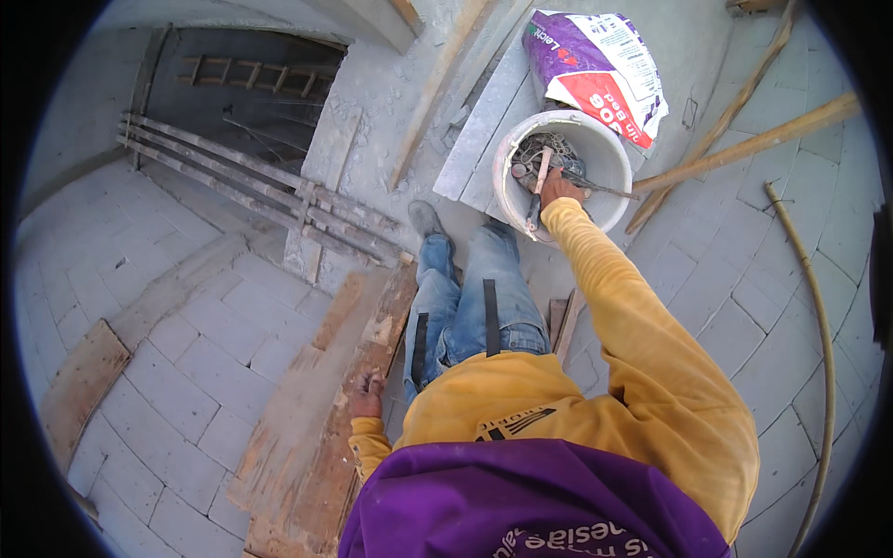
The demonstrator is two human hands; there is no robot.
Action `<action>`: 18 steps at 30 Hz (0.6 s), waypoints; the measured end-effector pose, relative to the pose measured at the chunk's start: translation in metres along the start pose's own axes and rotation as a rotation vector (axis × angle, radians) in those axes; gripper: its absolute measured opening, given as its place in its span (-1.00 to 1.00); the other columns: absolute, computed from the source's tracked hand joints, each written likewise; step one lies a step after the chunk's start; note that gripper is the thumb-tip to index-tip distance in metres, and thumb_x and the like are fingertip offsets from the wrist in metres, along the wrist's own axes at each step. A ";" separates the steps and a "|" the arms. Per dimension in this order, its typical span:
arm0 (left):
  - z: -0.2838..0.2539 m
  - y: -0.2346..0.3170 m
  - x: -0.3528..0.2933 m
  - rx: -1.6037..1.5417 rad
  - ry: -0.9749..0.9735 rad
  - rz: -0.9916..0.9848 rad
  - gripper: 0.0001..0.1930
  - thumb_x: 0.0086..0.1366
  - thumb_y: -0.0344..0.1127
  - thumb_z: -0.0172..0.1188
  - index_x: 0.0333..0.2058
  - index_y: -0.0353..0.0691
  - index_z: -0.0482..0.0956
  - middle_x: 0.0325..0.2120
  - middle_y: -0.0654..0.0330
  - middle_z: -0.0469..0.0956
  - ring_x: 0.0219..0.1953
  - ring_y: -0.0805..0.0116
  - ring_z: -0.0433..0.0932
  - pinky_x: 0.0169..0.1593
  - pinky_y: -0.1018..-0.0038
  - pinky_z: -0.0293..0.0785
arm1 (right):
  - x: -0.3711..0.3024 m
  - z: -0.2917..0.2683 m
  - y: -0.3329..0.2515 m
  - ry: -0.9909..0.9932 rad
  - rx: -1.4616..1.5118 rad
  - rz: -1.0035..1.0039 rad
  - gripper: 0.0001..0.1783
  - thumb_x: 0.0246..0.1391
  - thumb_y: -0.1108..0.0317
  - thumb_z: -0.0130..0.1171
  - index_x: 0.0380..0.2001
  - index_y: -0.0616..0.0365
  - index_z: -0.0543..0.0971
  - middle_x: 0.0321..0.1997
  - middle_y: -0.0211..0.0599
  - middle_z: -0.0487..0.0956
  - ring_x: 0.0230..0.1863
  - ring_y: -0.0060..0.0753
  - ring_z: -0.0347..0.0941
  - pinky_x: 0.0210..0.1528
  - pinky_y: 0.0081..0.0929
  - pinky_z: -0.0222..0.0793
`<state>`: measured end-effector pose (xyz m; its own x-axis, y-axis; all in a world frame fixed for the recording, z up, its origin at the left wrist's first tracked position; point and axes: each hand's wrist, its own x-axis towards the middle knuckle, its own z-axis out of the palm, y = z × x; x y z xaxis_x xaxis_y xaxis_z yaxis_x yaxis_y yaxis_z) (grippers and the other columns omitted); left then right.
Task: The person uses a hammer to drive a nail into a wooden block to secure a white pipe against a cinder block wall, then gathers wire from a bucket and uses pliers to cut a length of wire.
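My right hand (561,189) reaches into a white, mortar-stained bucket (611,153) in front of me. Its fingers are closed among the tools inside, but what they grip is hidden. Next to those fingers a pale-handled tool (543,169) stands up, and a thin dark metal rod (606,190) points toward the bucket's right wall. A tangle of grey cord or wire (532,149) lies deeper in. My left hand (366,395) hangs low at my left side, above a wooden board, its fingers loosely curled with nothing visible in them.
A purple, white and red bag (595,70) stands behind the bucket, beside pale blocks (484,139). Wooden poles (744,149) lean at the right; a curved stick (819,316) lies farther right. Worn planks (312,409) lie left, and scaffold poles (251,177) border a dark opening.
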<state>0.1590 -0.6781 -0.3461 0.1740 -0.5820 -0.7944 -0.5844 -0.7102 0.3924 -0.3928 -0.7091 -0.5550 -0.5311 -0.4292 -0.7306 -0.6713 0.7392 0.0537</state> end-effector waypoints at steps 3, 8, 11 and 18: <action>0.002 0.000 -0.003 0.067 0.025 0.016 -0.69 0.36 -0.36 0.13 0.02 -0.36 0.47 -0.27 0.19 0.59 -0.31 0.44 0.61 -0.22 0.57 0.53 | 0.004 0.002 0.007 -0.058 -0.004 0.039 -0.30 -0.01 0.24 0.28 0.15 0.22 0.24 0.02 0.01 0.59 0.05 -0.02 0.55 0.10 -0.10 0.41; 0.000 -0.024 0.007 -0.030 0.022 -0.035 -0.64 0.35 -0.34 0.14 0.06 -0.39 0.45 -0.25 0.16 0.60 -0.32 0.43 0.62 -0.23 0.56 0.53 | -0.002 -0.015 0.015 -0.222 0.027 0.021 -0.12 -0.17 0.14 0.40 0.17 0.21 0.21 0.06 0.04 0.55 0.09 0.00 0.52 0.15 -0.14 0.40; 0.006 -0.027 0.011 -0.038 0.020 -0.014 -0.63 0.35 -0.34 0.14 0.06 -0.41 0.45 -0.24 0.13 0.61 -0.32 0.42 0.62 -0.24 0.56 0.53 | -0.013 -0.025 0.017 -0.223 -0.020 -0.005 -0.14 -0.20 0.15 0.43 0.13 0.25 0.25 0.07 0.10 0.54 0.10 0.04 0.50 0.16 -0.16 0.41; 0.016 -0.014 0.013 0.036 -0.003 0.004 -0.64 0.34 -0.34 0.14 0.03 -0.45 0.47 -0.22 0.11 0.61 -0.32 0.41 0.62 -0.22 0.55 0.53 | -0.020 -0.034 0.030 -0.131 0.033 -0.081 -0.44 0.10 0.08 0.12 0.03 0.29 0.37 -0.06 0.14 0.59 -0.02 0.13 0.55 0.10 -0.11 0.41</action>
<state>0.1568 -0.6693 -0.3698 0.1692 -0.5839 -0.7940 -0.6133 -0.6930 0.3790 -0.4199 -0.6961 -0.5158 -0.4021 -0.4185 -0.8144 -0.6906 0.7226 -0.0303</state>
